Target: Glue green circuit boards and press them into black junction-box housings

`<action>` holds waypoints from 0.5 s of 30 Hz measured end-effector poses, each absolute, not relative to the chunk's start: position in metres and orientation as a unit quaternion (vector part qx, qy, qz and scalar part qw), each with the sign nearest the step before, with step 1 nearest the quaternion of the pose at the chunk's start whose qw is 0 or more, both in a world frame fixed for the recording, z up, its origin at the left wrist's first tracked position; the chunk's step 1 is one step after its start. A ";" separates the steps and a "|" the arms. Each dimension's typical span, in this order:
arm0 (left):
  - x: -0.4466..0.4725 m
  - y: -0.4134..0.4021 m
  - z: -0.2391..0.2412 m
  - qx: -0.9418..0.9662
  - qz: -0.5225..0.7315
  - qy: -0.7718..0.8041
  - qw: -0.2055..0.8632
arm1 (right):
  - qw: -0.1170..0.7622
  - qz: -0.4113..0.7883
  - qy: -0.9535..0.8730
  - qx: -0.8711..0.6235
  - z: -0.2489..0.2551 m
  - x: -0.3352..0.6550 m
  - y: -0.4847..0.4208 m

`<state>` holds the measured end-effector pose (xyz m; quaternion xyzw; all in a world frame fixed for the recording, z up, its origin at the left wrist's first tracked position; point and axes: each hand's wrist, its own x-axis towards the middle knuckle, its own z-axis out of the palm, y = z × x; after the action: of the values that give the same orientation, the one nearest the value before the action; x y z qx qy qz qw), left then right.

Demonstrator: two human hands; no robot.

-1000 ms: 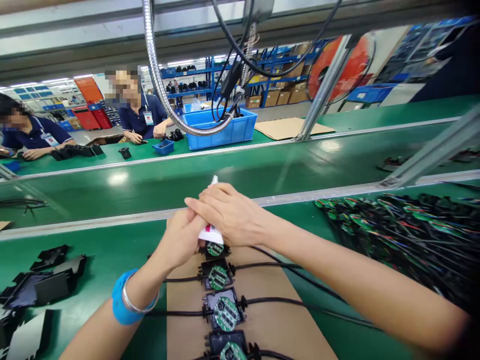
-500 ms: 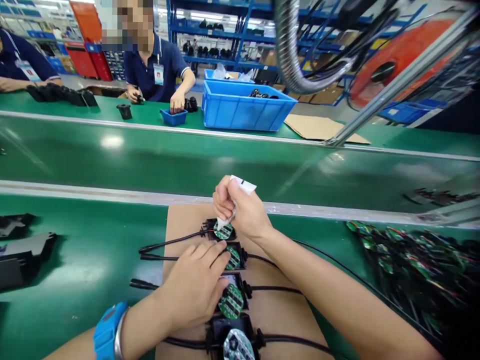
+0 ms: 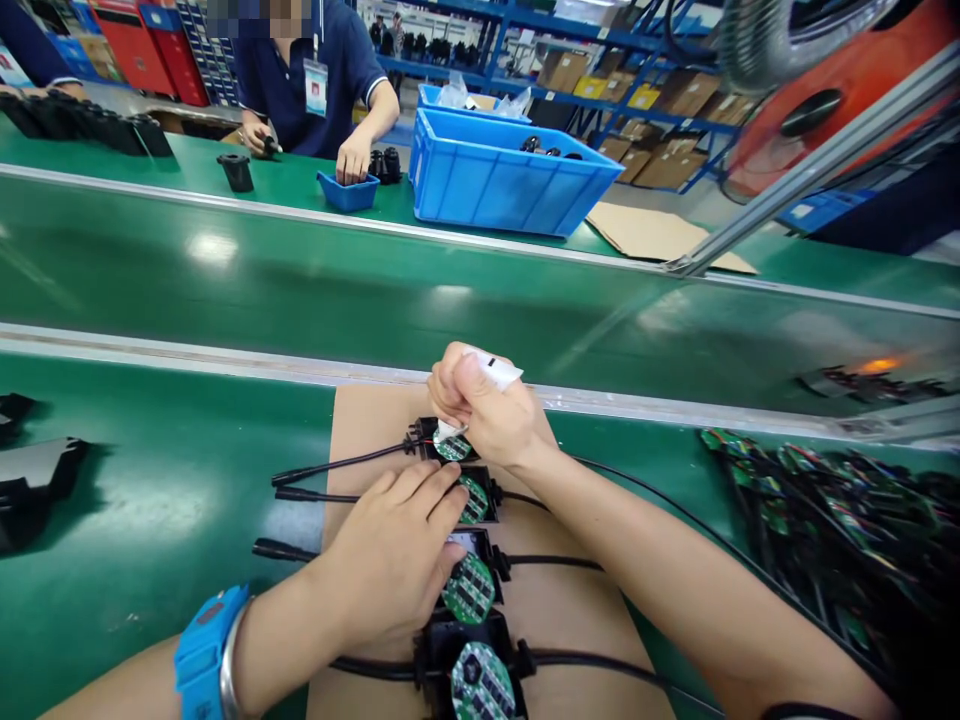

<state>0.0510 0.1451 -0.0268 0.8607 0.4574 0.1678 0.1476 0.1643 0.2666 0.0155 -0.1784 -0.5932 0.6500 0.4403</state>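
Note:
My right hand (image 3: pixel 491 415) is closed around a white squeeze tube (image 3: pixel 495 369), its nozzle pointing down at the farthest round green circuit board (image 3: pixel 453 446). Whether the tip touches that board I cannot tell. My left hand (image 3: pixel 394 548) lies palm down with fingers stretched out, its fingertips at the second circuit board (image 3: pixel 474 500) and its thumb near the third circuit board (image 3: pixel 469 588). Closest to me is another circuit board (image 3: pixel 484 684). Each board sits at a black housing with black cables (image 3: pixel 559 561) running out. Part of the row is hidden under my left hand.
Beneath the row lies a brown cardboard sheet (image 3: pixel 577 625). Many wired circuit boards (image 3: pixel 817 530) are heaped at right, and black parts (image 3: pixel 37 480) lie at left. Across the green belt (image 3: pixel 360 290), a person (image 3: pixel 300 90) reaches into a small blue tray (image 3: pixel 349 194) beside a large blue bin (image 3: pixel 510 180).
The camera view has tilted, so the far bench sits higher in the picture. Both hands keep nearly the same places, with the tube still in the right one.

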 end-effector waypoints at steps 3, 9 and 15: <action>0.050 0.145 -0.025 0.862 0.163 0.457 0.146 | 0.442 0.643 -0.601 -0.175 0.016 0.168 0.267; 0.050 0.145 -0.025 0.863 0.156 0.457 0.147 | 0.455 0.628 -0.610 -0.161 0.015 0.175 0.264; 0.050 0.146 -0.024 0.865 0.159 0.454 0.146 | 0.447 0.606 -0.637 -0.167 0.014 0.185 0.260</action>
<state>0.0498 0.1457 -0.0243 0.8647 0.4536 0.1589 0.1458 0.1850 0.2603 0.0139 -0.1672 -0.6367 0.6058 0.4470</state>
